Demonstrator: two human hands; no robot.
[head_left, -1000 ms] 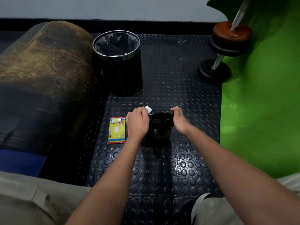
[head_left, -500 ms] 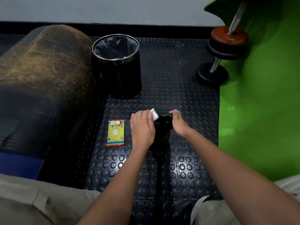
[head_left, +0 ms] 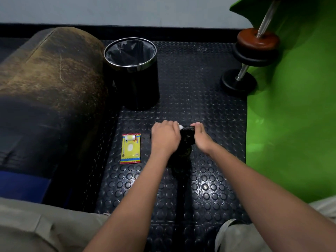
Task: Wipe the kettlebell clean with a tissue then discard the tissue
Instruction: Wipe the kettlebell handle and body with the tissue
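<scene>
A black kettlebell [head_left: 187, 140] stands on the studded black floor mat, mostly hidden between my two hands. My left hand [head_left: 165, 138] holds a white tissue [head_left: 180, 126] against the kettlebell's left side and top; only a corner of the tissue shows past the fingers. My right hand [head_left: 202, 137] grips the right end of the kettlebell's handle. A black waste bin [head_left: 134, 84] with a chrome rim and a black liner stands further back on the left.
A yellow tissue pack [head_left: 131, 148] lies flat to the left of my left hand. A worn brown and black padded roll [head_left: 49, 91] fills the left. A loaded dumbbell [head_left: 254, 55] leans at the back right beside a green mat [head_left: 294, 115].
My left hand has slid the tissue to the right across the kettlebell's top, toward my right hand. The right hand has kept its hold on the handle.
</scene>
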